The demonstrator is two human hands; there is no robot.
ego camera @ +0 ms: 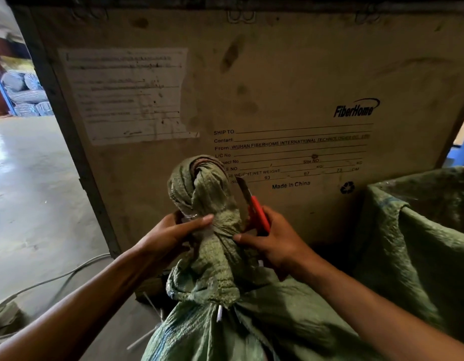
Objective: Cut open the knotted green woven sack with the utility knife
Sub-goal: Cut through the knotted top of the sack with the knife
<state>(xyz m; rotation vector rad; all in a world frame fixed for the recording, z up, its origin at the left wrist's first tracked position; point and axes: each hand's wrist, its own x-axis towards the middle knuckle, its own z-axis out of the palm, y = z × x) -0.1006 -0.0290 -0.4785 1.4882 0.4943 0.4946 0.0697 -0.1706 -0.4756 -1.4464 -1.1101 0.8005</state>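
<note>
While wrapped around the neck of the sack (225, 321), left hand (164, 237) fingers (199, 220) together, clamped on the bunched green weave just under the knot (199, 183); thumb hidden behind the cloth. A strip of clear tape or plastic caught under those fingertips, against the neck. Right hand (271, 246) closed on the red handle of the knife (251, 207), fingers curled round it, thumb laid across the right side of the neck, touching the weave. Blade up and tilted slightly left, its flat pressed close along the right flank of the neck, tip just below and right of the knot. Whether the edge had bitten into the weave could not be told.

Knot upright above both hands, big and tight, a loop of cloth showing at its crown. Below the hands, neck twisted and flaring into the full body of the sack, filling the lower middle of the view. A small white piece stuck in the folds beneath the neck.

Behind the knot, a large stained crate (277, 87), printed with shipping lines, and a worn paper label (126, 95) up and left of the knot. Right of the sack, a second green sack (421, 230), open-mouthed. Left of the sack, a cable (56, 280) trailing over pale concrete floor (30, 191); far beyond, up and left, stacked bales (25, 92).
</note>
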